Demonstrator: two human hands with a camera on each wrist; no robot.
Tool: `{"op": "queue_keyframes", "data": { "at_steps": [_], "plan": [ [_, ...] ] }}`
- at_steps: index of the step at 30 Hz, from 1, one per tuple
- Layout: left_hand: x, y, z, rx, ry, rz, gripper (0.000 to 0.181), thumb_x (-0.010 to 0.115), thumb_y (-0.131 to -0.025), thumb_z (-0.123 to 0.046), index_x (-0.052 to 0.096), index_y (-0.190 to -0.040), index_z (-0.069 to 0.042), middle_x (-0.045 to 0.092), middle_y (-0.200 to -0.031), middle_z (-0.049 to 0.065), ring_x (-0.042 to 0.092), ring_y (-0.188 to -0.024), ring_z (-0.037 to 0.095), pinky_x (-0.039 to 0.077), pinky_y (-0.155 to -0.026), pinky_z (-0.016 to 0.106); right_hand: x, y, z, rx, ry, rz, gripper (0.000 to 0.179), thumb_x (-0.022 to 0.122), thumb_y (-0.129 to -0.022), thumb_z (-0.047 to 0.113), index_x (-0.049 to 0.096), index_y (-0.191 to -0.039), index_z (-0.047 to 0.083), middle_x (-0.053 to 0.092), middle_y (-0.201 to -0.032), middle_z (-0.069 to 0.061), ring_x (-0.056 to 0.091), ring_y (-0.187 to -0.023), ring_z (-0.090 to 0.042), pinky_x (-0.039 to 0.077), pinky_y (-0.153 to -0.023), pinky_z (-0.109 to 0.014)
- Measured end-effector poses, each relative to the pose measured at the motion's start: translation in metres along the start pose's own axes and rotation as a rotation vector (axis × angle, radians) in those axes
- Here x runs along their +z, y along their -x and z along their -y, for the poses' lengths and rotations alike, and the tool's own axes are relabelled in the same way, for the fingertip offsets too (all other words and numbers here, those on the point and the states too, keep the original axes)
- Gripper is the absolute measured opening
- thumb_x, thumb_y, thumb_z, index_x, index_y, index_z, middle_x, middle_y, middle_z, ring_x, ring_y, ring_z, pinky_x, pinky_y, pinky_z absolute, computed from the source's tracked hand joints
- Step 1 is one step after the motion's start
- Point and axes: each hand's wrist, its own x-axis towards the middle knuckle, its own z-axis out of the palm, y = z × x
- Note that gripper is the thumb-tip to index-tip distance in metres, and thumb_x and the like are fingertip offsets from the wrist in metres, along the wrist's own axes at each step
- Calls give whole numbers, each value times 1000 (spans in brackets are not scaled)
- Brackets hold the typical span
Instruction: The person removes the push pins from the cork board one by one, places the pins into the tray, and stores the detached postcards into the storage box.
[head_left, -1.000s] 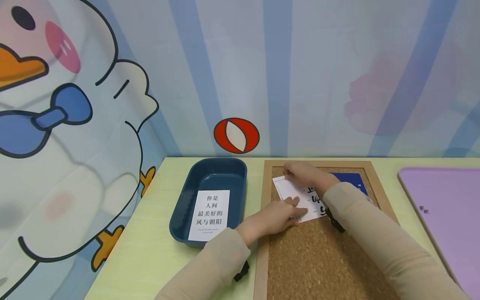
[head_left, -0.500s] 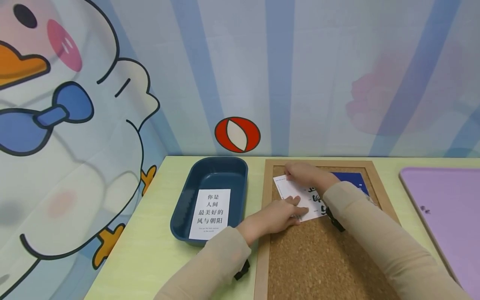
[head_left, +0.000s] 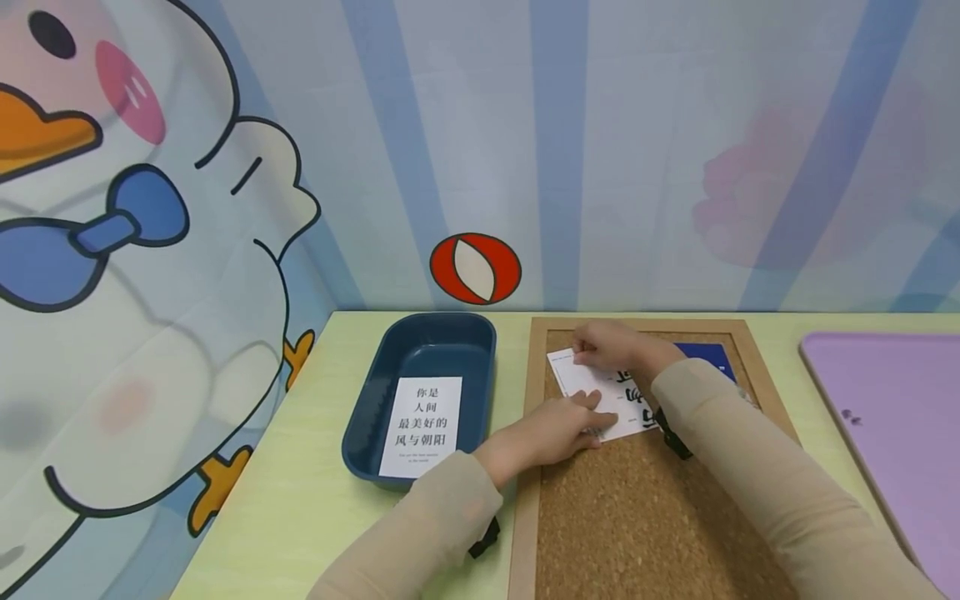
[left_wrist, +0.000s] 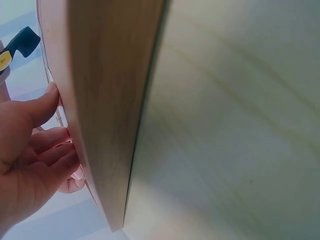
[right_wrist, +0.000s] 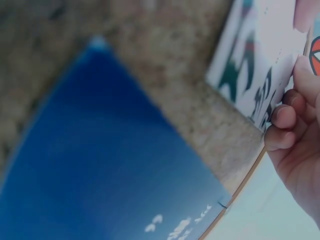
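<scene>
On the cork board [head_left: 622,517] lies a white card [head_left: 577,382] with large black characters, turned upside down to my view. My left hand [head_left: 557,429] presses the card's near part with its fingers spread. Across its far left edge, my right hand [head_left: 617,347] pinches with curled fingers; the fingertips are partly hidden in the head view. In the right wrist view, thumb and forefinger of the right hand [right_wrist: 295,135] meet the edge of the white card [right_wrist: 260,60]. A blue card [head_left: 705,357], partly behind the right forearm, lies at the board's far right.
Left of the board stands a dark blue tray [head_left: 365,417] holding a white card [head_left: 422,427] with printed characters. A purple tray [head_left: 892,417] sits at the right. The board has a raised wooden frame [head_left: 527,517]. A cartoon-printed backdrop [head_left: 630,167] rises behind the table.
My right hand has shifted slightly rightward, its wrist covering more of the blue card. The left hand and the white card stay in place.
</scene>
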Motion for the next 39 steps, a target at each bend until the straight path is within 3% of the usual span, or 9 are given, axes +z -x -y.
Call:
{"op": "queue_keyframes", "data": {
  "at_steps": [8,14,22,29,39],
  "plan": [
    [2,0,0,2,-15,-1,41,57,-93,-23,53,-134,-19,39,-143,14,39,-130,25,39,-99,31,3,5,-3,-37,-21,-18,10,54,-93,4,54,-83,3,49,-72,-2,42,-62,-13,37,-60,-28],
    [3,0,1,-5,-21,-9,41,56,-93,-24,53,-134,-20,39,-143,14,38,-130,24,38,-99,31,0,11,-5,-4,-111,-29,10,49,-96,3,50,-86,2,47,-74,-4,41,-63,-14,37,-60,-29],
    [7,1,1,6,-18,-16,41,57,-93,-25,53,-134,-20,40,-142,13,38,-130,22,39,-99,29,1,18,-8,-109,-151,-58,13,49,-94,-2,49,-82,3,44,-68,0,40,-57,-9,36,-55,-26],
    [4,0,0,21,-38,-19,41,57,-93,-25,54,-133,-19,42,-141,12,40,-129,21,41,-96,28,0,20,-5,-125,-210,-46,13,48,-95,-2,47,-82,3,45,-66,-1,41,-49,-7,38,-50,-25],
    [1,1,1,23,-30,-18,41,56,-93,-25,53,-134,-18,42,-141,12,40,-129,20,40,-97,27,-2,21,-1,-126,-281,-10,10,47,-96,1,48,-86,5,49,-70,-10,44,-50,-10,41,-50,-25]
  ]
}}
